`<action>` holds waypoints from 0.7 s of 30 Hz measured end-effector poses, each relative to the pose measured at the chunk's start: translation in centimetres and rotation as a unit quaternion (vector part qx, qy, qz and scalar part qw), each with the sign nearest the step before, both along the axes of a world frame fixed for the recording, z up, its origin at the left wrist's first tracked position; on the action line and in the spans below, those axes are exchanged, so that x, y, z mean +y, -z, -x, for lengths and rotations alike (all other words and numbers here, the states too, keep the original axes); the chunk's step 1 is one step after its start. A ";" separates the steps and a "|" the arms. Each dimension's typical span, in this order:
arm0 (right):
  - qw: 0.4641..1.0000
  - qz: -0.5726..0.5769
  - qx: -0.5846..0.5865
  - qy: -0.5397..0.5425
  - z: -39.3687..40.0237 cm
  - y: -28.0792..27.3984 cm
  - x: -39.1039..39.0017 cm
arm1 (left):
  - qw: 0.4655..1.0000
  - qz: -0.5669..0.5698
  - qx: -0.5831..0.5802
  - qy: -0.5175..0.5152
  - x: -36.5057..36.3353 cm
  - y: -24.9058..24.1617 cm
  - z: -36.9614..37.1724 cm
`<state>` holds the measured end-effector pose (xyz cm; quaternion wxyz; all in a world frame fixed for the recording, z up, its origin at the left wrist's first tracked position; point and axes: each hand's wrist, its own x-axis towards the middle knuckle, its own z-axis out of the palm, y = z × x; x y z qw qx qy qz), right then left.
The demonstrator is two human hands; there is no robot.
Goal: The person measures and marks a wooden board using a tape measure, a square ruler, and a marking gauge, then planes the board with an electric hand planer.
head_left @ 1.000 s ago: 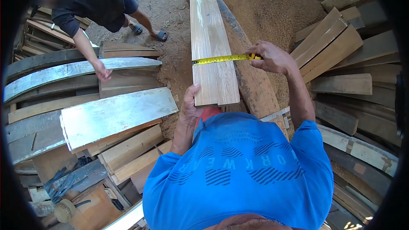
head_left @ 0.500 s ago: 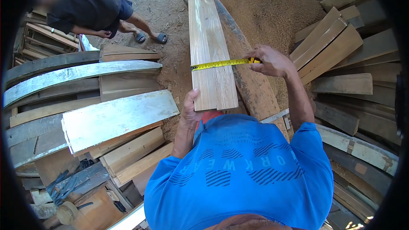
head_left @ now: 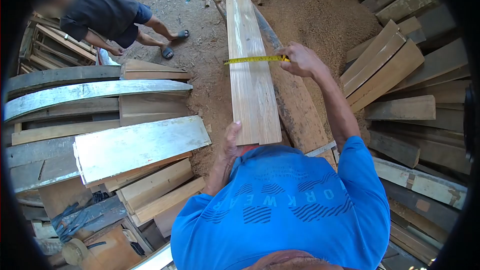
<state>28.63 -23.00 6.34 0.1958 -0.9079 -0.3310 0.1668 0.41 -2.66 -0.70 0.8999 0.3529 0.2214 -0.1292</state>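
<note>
Centre frame, I see the plank (head_left: pixel 251 70) running lengthwise away from me, my left hand (head_left: pixel 231 140) gripping its near end, my right hand (head_left: pixel 299 60) pinching the yellow tape measure (head_left: pixel 255 59) stretched squarely across its width.

The left arm is bent, forearm rising from the blue sleeve, and the left hand (head_left: pixel 231 142) sits close to the body with its thumb up and its grip closed on a board's near corner. The right arm reaches out nearly straight, well ahead of the body. The right hand (head_left: pixel 299 60) is turned palm-down, its fingers (head_left: pixel 283 53) pinched together on a yellow tape.
</note>
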 end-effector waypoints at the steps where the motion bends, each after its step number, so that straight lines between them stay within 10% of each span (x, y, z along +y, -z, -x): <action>1: 1.000 0.005 0.001 0.009 -1.0 0.5 0.8 | 1.000 0.001 0.001 0.002 0.1 0.6 0.4; 21: 1.000 -0.008 0.009 -0.012 -10.2 8.4 2.5 | 0.998 -0.040 0.045 -0.020 1.1 1.8 2.1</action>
